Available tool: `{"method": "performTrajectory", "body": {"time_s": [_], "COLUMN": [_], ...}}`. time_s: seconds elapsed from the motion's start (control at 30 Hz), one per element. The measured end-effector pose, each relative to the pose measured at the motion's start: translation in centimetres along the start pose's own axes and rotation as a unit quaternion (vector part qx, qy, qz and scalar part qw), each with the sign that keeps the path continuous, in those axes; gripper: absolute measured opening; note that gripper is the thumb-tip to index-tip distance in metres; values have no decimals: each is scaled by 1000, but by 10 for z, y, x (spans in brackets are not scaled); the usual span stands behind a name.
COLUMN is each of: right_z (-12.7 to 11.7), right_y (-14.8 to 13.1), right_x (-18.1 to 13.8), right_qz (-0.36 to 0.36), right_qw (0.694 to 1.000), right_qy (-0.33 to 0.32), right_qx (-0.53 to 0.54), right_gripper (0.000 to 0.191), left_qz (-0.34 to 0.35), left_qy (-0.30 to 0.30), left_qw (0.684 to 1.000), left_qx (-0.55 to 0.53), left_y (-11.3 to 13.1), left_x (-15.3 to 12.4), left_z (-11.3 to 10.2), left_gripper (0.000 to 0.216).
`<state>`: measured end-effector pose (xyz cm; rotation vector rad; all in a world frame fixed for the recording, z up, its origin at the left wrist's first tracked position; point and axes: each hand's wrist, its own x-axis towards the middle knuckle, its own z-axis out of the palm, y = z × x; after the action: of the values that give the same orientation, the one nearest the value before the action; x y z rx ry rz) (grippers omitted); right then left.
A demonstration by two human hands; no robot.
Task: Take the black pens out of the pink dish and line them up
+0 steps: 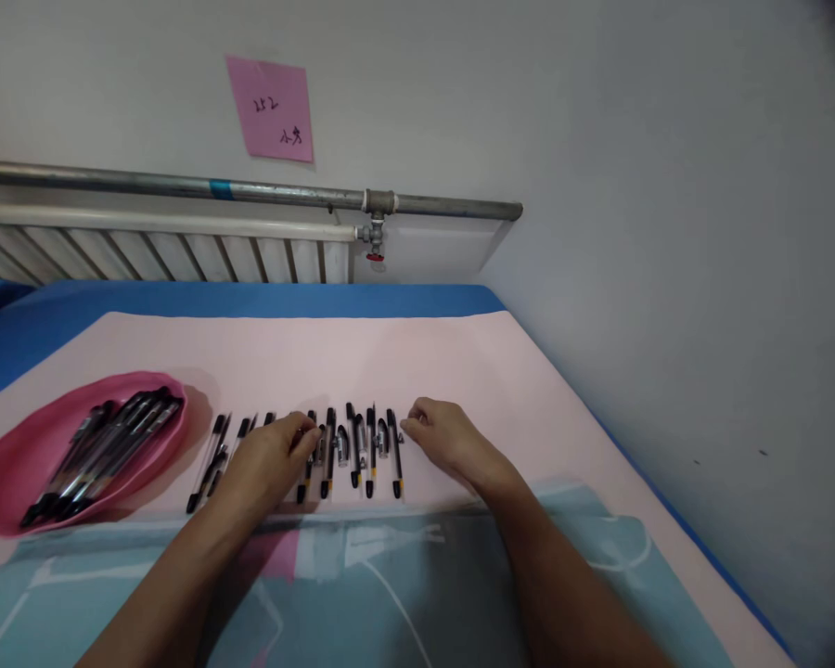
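A row of several black pens [362, 450] lies side by side on the pale pink sheet [362, 357]. My left hand [268, 459] rests over the left part of the row, fingers curled and pinched on a pen near the middle. My right hand [445, 436] sits at the right end of the row, fingers curled, fingertips touching the outermost pen [394, 453]. At the far left a pink tray [14, 473] holds several more black pens [101, 450].
A blue table edge [250, 299] runs behind the sheet. A white radiator [160, 250] and a metal pipe [250, 190] stand against the back wall, a pink note [271, 107] above. A grey wall [702, 278] closes the right side. A teal patterned mat [390, 584] lies near me.
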<state>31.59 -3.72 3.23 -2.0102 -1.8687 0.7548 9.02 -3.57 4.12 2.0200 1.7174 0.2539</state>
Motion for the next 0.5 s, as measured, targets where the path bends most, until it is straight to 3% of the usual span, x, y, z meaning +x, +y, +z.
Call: {"method": "performTrajectory", "body": {"time_s": [0.5], "right_z": [-3], "right_y": [6], "right_x": [-4], "right_qz": [-13], "right_qw": [997], "right_qy": [-29], "right_qx": [-67], "right_gripper": [17], "left_qz": [-2], "left_qy": [-2], "left_qw": [1000], "left_qx": [8], "left_y": [-2], "left_x": [0], "left_z": [-1], "left_gripper": [30]}}
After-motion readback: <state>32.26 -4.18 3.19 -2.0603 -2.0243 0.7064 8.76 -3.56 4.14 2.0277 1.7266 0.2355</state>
